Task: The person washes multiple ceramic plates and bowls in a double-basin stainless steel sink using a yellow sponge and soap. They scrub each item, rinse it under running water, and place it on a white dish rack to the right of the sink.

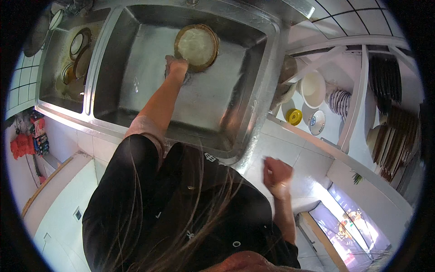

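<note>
My left hand (176, 68) reaches down into the large steel sink basin (149, 78), at the lower left edge of a round, brown-rimmed dish (195, 47). The dish has a pale inside and appears to hold water; a second rim shows beneath it. My fingers are partly hidden and blurred, so I cannot tell whether they grip the dish. My right hand (278, 176) hangs beside my body, to the right of the sink, over the tiled floor. Its fingers are curled, and nothing shows in them.
A smaller basin (51, 68) at the left holds bowls (77, 44) in murky water. At the right, shelves hold a white bowl (312, 89), a yellow dish (293, 117), a patterned bowl (317, 122) and stacked plates (396, 142). A faucet base (192, 2) is at the top.
</note>
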### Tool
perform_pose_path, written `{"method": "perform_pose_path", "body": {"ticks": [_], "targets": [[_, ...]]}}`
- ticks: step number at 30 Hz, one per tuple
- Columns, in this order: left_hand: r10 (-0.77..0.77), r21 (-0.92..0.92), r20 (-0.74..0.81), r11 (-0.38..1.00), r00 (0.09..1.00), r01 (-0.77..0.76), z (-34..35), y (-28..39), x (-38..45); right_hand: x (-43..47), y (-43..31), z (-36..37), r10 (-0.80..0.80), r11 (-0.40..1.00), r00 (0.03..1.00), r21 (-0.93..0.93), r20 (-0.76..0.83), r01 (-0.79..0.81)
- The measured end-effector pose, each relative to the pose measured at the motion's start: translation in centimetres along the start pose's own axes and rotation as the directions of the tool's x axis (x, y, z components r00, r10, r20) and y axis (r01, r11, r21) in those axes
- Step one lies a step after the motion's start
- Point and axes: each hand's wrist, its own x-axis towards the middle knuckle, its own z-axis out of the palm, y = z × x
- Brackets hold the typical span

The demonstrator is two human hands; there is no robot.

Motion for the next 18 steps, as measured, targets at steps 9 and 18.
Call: {"method": "perform_pose_path", "body": {"ticks": [9,18], "targets": [[-0.320,-0.670,0.385,0.548,0.865,0.501,-3.2,2.9,-6.0,19.7,-4.7,18.1,-0.011,0.992,0.983,-0.119,0.184,0.034],[-0.051,-0.236,0.216,0.966,0.975,0.102,-10.8,3.0,-10.7,20.4,-5.0,27.3,0.160,0.937,0.922,-0.347,0.352,-0.030]]}}
